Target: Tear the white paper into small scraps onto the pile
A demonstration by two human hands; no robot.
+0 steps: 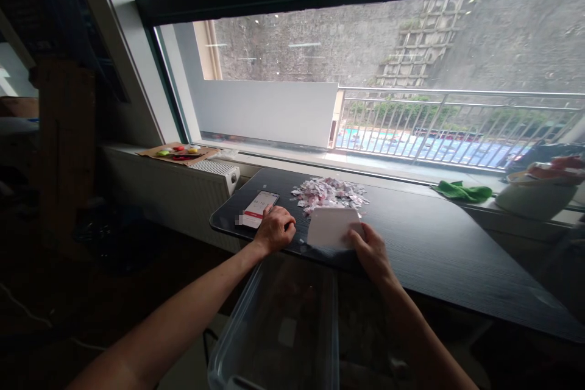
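Note:
My right hand [371,248] grips a flat white scraper-like plate [333,226] by its right side, thumb on the near face. The plate is tilted up, slightly blurred, just in front of a heap of shredded paper [326,192], and hides part of the heap. Beside the phone [259,209], my left hand [275,228] is at the table's near edge with its fingers curled in. Whether anything is inside those fingers is hidden. The phone lies face up, its lit screen showing digits and a red band. A few loose paper bits lie nearby.
Below the near edge of the dark table [434,244] is a clear plastic bin [336,323]. A green cloth [464,191] and a pale container [534,195] stand on the window sill. At left are a radiator [201,192] and a board with colourful items [176,153].

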